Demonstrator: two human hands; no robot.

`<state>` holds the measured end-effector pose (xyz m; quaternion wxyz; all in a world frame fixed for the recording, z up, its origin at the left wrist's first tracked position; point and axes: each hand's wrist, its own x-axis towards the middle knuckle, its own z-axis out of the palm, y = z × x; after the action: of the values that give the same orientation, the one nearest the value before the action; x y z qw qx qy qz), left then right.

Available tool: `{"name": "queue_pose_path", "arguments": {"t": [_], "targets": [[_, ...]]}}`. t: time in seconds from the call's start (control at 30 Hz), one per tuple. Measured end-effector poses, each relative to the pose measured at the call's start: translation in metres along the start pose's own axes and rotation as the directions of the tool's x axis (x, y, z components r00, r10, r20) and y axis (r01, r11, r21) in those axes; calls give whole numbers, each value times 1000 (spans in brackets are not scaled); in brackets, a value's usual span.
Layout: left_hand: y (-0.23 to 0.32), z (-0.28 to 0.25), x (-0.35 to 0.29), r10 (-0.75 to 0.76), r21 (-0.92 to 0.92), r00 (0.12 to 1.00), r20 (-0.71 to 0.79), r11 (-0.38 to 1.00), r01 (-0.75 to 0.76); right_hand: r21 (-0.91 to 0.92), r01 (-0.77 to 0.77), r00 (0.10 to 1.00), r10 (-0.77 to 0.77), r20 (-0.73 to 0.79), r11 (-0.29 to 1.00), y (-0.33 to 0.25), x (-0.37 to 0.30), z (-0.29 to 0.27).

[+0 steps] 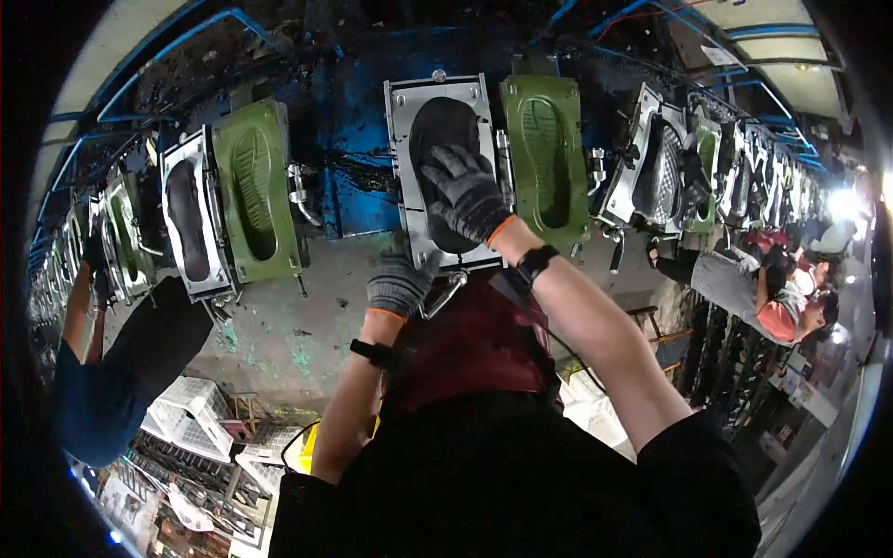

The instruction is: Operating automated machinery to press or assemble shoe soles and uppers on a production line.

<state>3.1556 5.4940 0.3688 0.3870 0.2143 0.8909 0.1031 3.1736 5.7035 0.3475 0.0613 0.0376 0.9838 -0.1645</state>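
A black shoe sole [454,126] lies in the silver half of a hinged mold [398,112] straight ahead of me. Across the sole's middle rests my right hand [473,197], in a grey knit glove with an orange cuff, its fingers spread. My left hand [402,282], gloved alike, is at the mold's lower left corner, fingers pointing up and thumb apart; nothing shows in it. The green half [569,149] of the mold lies folded out to the right, with a sole-shaped hollow. A metal handle [445,296] sticks out below the silver half, between my hand and my apron.
To the left stands another opened mold [249,191], a black sole in its silver half. More molds [656,163] line both sides along a blue frame [358,195]. One co-worker [112,386] works at left, others [772,293] at right. White crates [191,414] stand behind at left.
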Motion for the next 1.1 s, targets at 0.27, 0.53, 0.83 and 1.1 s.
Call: {"name": "queue_pose_path", "arguments": {"t": [0.27, 0.53, 0.83, 1.1], "targets": [[74, -46, 135, 499, 238, 563, -659, 848, -473, 208, -220, 975, 207, 84, 953, -106, -124, 43], [107, -21, 120, 549, 521, 739, -391, 794, -314, 245, -181, 982, 189, -9, 952, -84, -154, 44], [137, -36, 112, 576, 504, 702, -419, 791, -347, 367, -137, 919, -20, 393, 920, -22, -188, 125], [-183, 42, 234, 112, -162, 876, -468, 964, -210, 388, -276, 909, 108, 402, 879, -42, -167, 81]]}}
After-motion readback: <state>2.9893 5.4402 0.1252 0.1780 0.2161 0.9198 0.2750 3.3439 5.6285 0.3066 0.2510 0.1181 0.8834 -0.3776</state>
